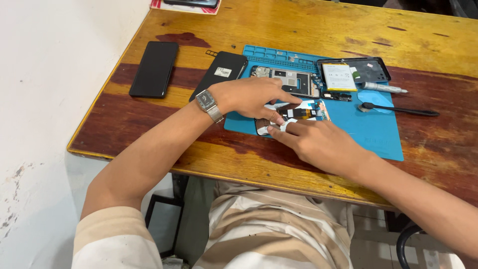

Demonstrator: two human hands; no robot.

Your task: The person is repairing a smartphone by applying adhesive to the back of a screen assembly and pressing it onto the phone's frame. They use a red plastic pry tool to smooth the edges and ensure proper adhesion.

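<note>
Left hand (249, 97) and right hand (318, 144) both press fingertips on the opened phone (294, 113) lying on the blue mat (368, 129). Fingers loosely curled, gripping nothing. Black spudger (398, 109) lies near on the mat.

Wooden table (308, 30) with blue mat (378, 134), phones.

Bench clutter around the blue mat

A black phone (154, 68) lies face up near the left edge of the wooden table (279, 30), and a dark back cover (220, 72) lies just beside it, tilted against the blue mat (371, 132). On the mat sit an opened phone frame (286, 80), a white battery (338, 76) resting in a black case (371, 69), a grey pen-shaped tool (383, 88) and a black spudger (401, 110). A red-edged thing shows at the table's far corner.
</note>
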